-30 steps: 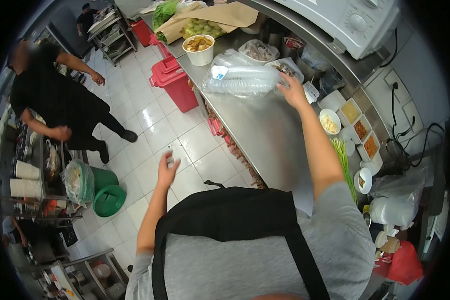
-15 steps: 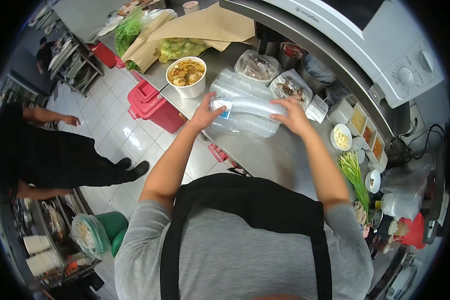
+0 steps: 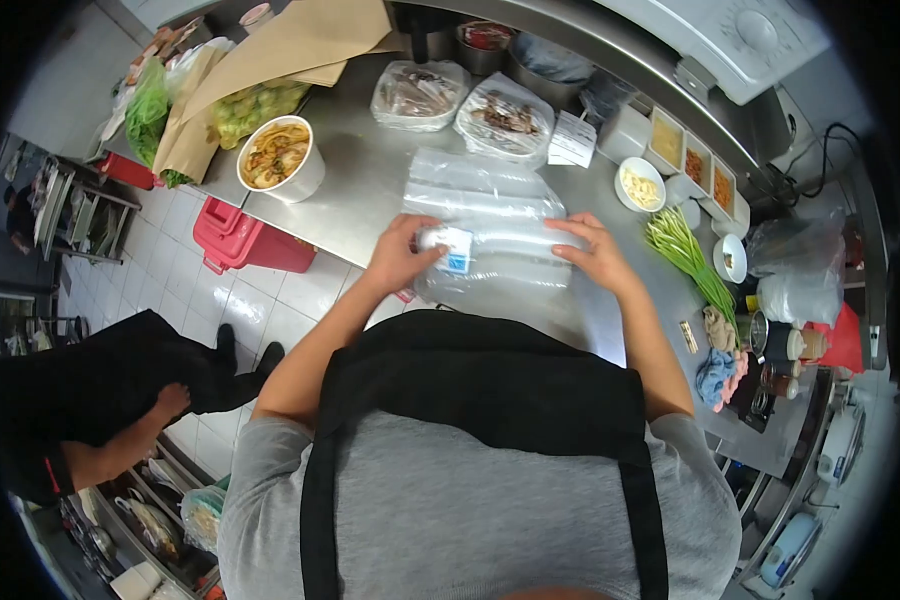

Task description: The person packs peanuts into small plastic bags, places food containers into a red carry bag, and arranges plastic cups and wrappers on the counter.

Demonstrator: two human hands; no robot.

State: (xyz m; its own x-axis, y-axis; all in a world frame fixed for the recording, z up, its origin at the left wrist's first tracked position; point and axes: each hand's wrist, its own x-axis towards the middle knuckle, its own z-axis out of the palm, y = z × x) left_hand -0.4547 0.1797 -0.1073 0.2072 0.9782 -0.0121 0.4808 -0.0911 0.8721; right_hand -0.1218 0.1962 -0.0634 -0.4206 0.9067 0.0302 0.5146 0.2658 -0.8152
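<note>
Across the metal counter lies a clear plastic bag of nested see-through lids or cups [image 3: 510, 225], packed in several long rows; their exact kind is hard to make out. My left hand [image 3: 405, 252] grips its left end, with the thumb beside a white and blue label [image 3: 456, 250]. At the right end, my right hand [image 3: 592, 250] holds the bag with fingers curved over its edge. Beyond the pack sit two plastic-wrapped bowls of dark food, one on the left [image 3: 420, 95] and one on the right [image 3: 505, 117].
To the left stands a white tub of red-orange food [image 3: 281, 160], near brown paper [image 3: 290, 50]. On the right are a bowl of pale slices [image 3: 640, 185], green stalks [image 3: 690, 258] and seasoning trays [image 3: 697, 165]. A co-worker in black [image 3: 120, 390] stands at left, beyond a red bin [image 3: 240, 238].
The pack has come nearer my body, away from the wrapped bowls, with both hands still on it. My view has shifted right. The co-worker's arm has changed position.
</note>
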